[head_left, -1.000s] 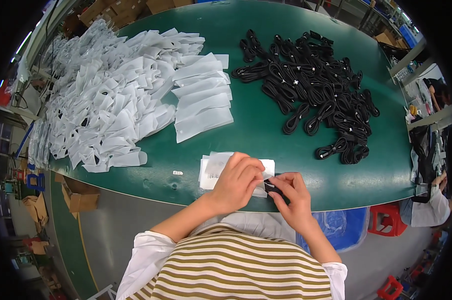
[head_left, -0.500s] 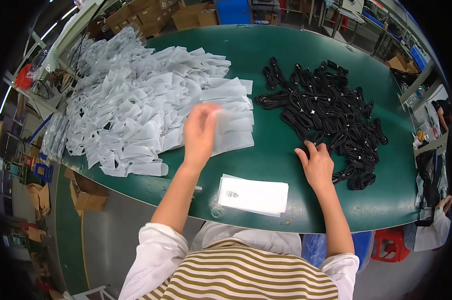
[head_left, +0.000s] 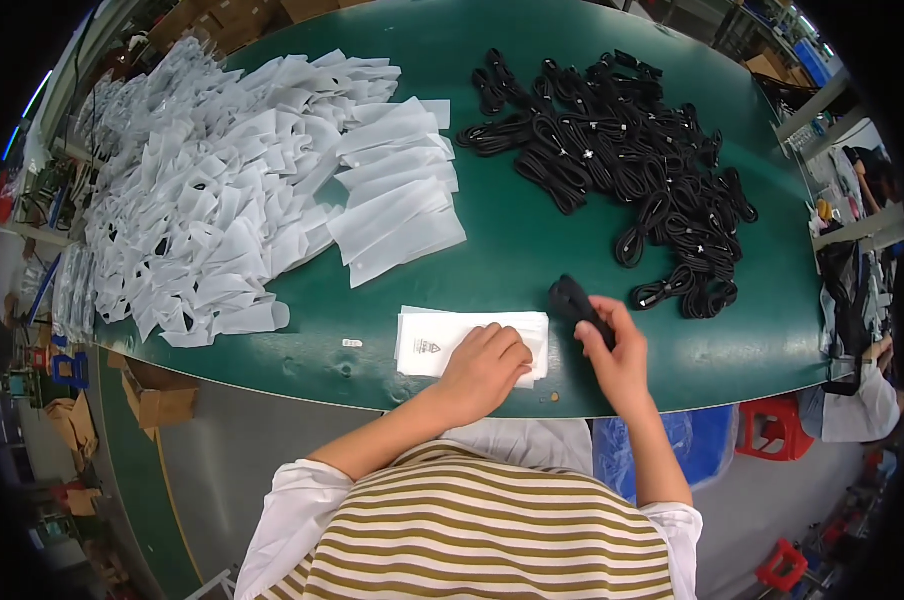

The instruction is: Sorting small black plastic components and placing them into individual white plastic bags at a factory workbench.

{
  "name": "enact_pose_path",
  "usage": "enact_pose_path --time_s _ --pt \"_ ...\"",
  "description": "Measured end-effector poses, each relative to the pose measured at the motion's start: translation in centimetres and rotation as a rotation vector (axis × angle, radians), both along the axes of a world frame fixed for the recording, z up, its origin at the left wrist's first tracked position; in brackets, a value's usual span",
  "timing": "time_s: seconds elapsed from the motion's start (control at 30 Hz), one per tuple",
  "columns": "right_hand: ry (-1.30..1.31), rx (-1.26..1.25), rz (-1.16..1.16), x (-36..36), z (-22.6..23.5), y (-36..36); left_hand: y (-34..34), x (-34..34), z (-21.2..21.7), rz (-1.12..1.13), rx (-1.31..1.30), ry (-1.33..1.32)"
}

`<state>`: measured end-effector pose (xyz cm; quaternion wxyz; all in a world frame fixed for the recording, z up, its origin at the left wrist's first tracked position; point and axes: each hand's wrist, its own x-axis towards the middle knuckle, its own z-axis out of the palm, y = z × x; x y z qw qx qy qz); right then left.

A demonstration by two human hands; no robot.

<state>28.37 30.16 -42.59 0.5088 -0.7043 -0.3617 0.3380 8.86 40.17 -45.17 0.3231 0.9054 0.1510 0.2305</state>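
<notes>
Near the table's front edge lies a small stack of flat white bags [head_left: 435,330] with dark print at its left part. My left hand [head_left: 484,375] rests on the stack, fingers bent and closed together at the right end of the top bag; the fingertips are partly hidden. Just right of the stack, my right hand [head_left: 617,350] holds a coiled black cable [head_left: 575,301] between thumb and fingers, lifted off the table. Farther right spreads a pile of similar coiled black cables [head_left: 662,190]. At left is a large heap of translucent white sleeves [head_left: 222,190], with several fanned out [head_left: 402,215] on its right side.
The green table [head_left: 372,320] curves around in front of me. A small white label [head_left: 352,343] lies left of the stack. Below the table edge are a cardboard box [head_left: 162,400], a blue bin with clear plastic [head_left: 672,445] and a red stool [head_left: 775,428]. Another person's white sleeve [head_left: 852,410] shows at far right.
My left hand has come down from the sleeve heap onto the white bag stack. My right hand has taken a black cable from the pile and brought it toward the stack. The view has shifted.
</notes>
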Motion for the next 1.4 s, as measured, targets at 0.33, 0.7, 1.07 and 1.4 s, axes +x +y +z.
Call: enact_pose_path --time_s 0.33,0.7,1.07,1.4 --pt "-0.786 0.217 0.189 -2.1 1.3 -4.4 -0.1 -0.1 0.4 0.176 -0.45 0.009" --pt "0.233 0.03 0.177 -2.3 -1.5 -3.4 0.8 0.1 2.8 -0.053 -0.023 -0.183" --pt "-0.595 0.384 -0.017 -2.6 0.8 0.6 6.5 -2.1 7.8 0.273 -1.201 -0.694" --pt "-1.174 -0.402 -0.209 5.5 -0.6 -1.9 14.1 -0.8 5.0 0.619 0.08 -0.319"
